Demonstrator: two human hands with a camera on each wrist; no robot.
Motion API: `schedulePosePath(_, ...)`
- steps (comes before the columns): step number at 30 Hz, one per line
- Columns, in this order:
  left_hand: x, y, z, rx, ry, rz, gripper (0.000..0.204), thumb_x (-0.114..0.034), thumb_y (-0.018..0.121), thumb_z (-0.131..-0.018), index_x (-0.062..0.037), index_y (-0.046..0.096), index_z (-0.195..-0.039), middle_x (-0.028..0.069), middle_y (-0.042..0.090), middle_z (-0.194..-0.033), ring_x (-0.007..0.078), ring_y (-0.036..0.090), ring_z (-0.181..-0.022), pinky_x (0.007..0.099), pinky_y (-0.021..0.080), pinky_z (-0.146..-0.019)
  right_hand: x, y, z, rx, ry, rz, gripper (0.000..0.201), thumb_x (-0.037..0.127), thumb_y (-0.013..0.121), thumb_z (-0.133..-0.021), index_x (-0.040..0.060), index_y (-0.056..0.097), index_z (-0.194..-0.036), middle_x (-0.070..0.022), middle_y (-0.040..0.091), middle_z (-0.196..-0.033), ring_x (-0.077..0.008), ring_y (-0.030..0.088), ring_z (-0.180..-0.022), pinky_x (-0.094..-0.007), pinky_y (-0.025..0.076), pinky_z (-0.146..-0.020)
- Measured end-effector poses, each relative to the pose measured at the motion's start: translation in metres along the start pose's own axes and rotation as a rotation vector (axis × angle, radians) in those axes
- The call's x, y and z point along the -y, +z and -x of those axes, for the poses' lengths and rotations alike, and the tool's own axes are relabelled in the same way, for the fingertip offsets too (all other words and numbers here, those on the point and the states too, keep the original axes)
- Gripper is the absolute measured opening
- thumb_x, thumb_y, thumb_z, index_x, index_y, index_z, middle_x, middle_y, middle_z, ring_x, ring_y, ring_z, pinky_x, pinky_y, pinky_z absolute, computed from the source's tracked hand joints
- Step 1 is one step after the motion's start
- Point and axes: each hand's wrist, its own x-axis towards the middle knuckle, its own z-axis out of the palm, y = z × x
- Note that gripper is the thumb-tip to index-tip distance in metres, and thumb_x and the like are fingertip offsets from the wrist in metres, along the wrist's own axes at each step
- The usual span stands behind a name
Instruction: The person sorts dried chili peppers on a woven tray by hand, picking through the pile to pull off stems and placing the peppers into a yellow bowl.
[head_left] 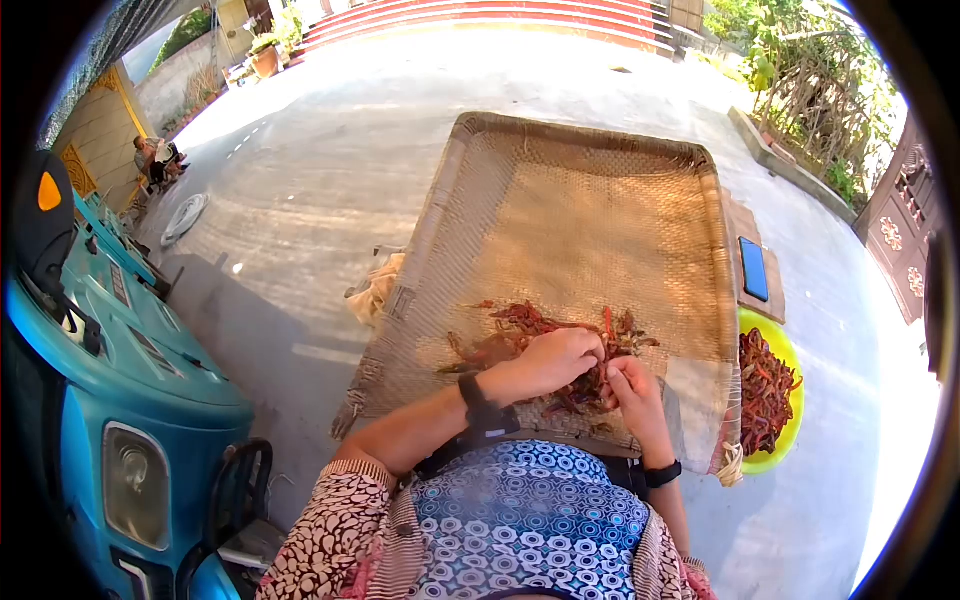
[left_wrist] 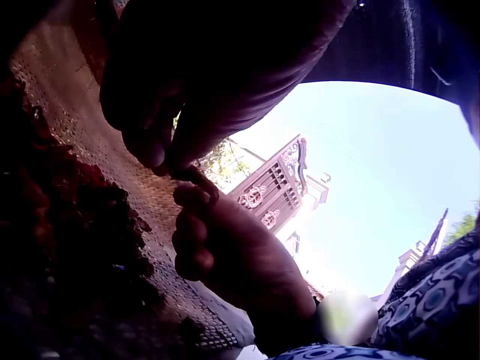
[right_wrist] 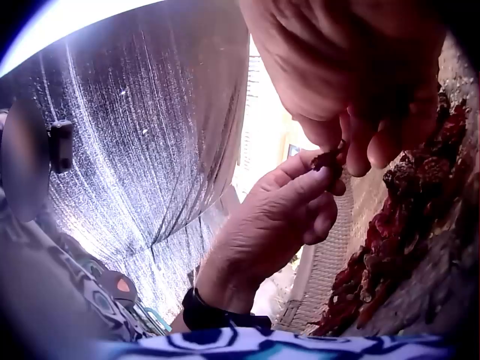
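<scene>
Over a heap of dried red chili peppers (head_left: pixel 525 322), my two hands meet near the front of a shallow woven tray (head_left: pixel 590 210). The left hand (head_left: pixel 555 362) pinches one end of a small dried chili pepper (right_wrist: pixel 325 160) between thumb and finger. From the other side, the right hand (head_left: pixel 637 395) pinches the same pepper at its stem end. In the left wrist view the pepper (left_wrist: pixel 199 180) spans the two sets of fingertips, with the upper hand in deep shadow. Other peppers lie loose on the weave below, partly hidden by the hands.
Right of the tray stands a yellow-green basin (head_left: pixel 797 400) full of red chili peppers. A blue phone (head_left: pixel 754 268) lies on cardboard (head_left: pixel 742 215) beside the tray's edge. A teal vehicle (head_left: pixel 150 400) stands close on the left. Farther off, a person (head_left: pixel 158 160) sits by a wall.
</scene>
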Motion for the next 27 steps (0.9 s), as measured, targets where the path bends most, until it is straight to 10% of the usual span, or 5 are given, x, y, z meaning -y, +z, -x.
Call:
schedulePosePath(19, -0.002, -0.001, 0.004, 0.010, -0.194, 0.029, 0.018, -0.017, 0.063, -0.085, -0.0029, 0.062, -0.095, 0.0123, 0.064, -0.089, 0.0243, 0.065, -0.080, 0.0354, 0.050, -0.070, 0.000, -0.009, 0.008, 0.074, 0.146, -0.032, 0.019, 0.022, 0.053, -0.098, 0.0051, 0.057, -0.105, -0.0016, 0.062, -0.076, -0.0054, 0.053, -0.056, -0.0194, 0.043, -0.052)
schedulePosePath(27, 0.063, -0.011, 0.002, -0.129, -0.175, -0.269, 0.020, -0.012, 0.061, -0.084, -0.0065, 0.062, -0.103, 0.0144, 0.058, -0.098, 0.0317, 0.059, -0.091, 0.0402, 0.049, -0.078, 0.009, -0.098, 0.007, -0.468, -0.120, -0.628, 0.024, 0.026, 0.054, -0.097, 0.0069, 0.059, -0.111, 0.0016, 0.061, -0.080, -0.0070, 0.053, -0.065, -0.0216, 0.043, -0.059)
